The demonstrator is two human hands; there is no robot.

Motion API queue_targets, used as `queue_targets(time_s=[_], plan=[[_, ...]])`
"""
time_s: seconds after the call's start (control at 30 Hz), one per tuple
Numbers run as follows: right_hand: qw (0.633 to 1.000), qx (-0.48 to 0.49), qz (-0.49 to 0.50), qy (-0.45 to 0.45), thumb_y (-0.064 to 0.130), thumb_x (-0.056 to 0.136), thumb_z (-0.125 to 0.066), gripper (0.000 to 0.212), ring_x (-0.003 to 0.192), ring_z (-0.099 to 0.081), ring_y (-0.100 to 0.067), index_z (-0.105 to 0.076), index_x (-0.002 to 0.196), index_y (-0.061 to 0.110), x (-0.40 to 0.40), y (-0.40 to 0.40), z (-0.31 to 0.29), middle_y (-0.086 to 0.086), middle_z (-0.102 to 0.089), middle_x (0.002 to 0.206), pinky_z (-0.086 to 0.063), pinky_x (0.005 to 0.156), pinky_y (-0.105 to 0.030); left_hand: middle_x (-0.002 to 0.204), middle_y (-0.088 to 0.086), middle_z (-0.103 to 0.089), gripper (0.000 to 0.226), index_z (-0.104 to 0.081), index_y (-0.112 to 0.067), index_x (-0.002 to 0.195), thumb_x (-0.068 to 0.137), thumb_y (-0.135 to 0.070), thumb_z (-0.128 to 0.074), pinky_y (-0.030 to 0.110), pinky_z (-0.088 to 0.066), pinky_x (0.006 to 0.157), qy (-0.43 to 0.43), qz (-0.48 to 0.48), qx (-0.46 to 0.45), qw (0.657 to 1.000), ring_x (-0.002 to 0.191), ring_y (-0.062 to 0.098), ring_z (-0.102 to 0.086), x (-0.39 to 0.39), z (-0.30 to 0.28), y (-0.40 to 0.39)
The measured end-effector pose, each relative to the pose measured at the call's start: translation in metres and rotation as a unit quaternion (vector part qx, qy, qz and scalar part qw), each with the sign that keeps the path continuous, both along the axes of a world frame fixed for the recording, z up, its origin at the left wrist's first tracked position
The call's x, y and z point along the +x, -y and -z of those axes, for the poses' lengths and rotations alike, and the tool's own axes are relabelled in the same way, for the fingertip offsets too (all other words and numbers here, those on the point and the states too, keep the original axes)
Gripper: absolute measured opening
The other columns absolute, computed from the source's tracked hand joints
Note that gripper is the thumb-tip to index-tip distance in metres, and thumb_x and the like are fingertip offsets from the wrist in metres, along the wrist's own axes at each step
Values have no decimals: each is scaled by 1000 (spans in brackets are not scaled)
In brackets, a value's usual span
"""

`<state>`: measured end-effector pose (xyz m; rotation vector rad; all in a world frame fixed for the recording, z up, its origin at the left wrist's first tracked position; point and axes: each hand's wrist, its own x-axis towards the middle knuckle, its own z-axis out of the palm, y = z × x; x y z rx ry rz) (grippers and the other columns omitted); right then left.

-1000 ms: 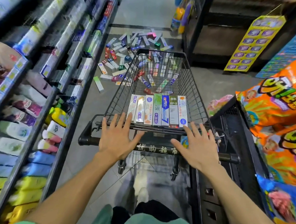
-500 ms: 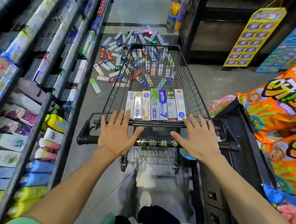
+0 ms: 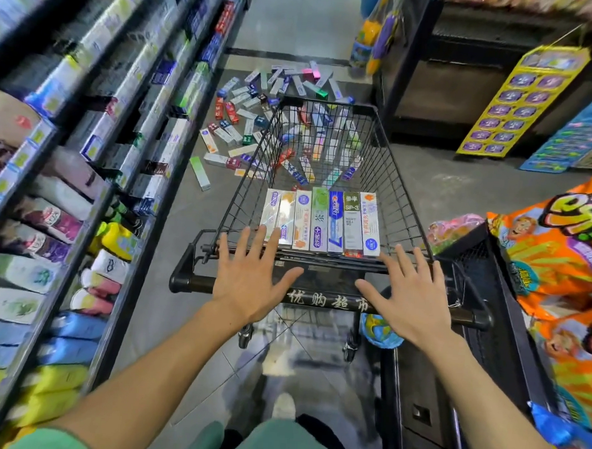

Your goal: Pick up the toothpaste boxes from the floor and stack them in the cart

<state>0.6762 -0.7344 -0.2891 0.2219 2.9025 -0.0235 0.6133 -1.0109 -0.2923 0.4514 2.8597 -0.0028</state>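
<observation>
Toothpaste boxes on the floor: a loose scatter on the aisle floor just ahead of the cart, some seen only through its mesh. Boxes in the cart: seven, side by side in one flat row at the near end of the basket (labels up). Cart: black wire, its handle bar bearing white characters. Left hand and right hand: apart, fingers straight and spread, palms over the bar, gripping nothing. Stocked shelves on the left; orange bags on the right.
</observation>
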Motion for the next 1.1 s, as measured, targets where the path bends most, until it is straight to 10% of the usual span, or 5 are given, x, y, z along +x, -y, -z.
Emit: queue_targets(time_s=[0.4,1.1], plan=[[1000,-11,-20,-20,87,80,1,100,155,-5,-31,-22,159,30,-58,61,-29,-3,-12,168,-6,123,-57,169,2,-6,96,0,-23,161,85,-81,8,57,5,123,-37,61,12,997,156,25,4,-42,-30,42],[999,-22,9,-41,90,76,-4,105,153,-13,-32,-28,157,26,-360,332,-34,-5,-19,167,-12,124,-51,167,4,-20,97,-12,-22,161,85,-77,12,53,-8,122,-73,71,-4,995,153,27,-15,-388,-25,360]])
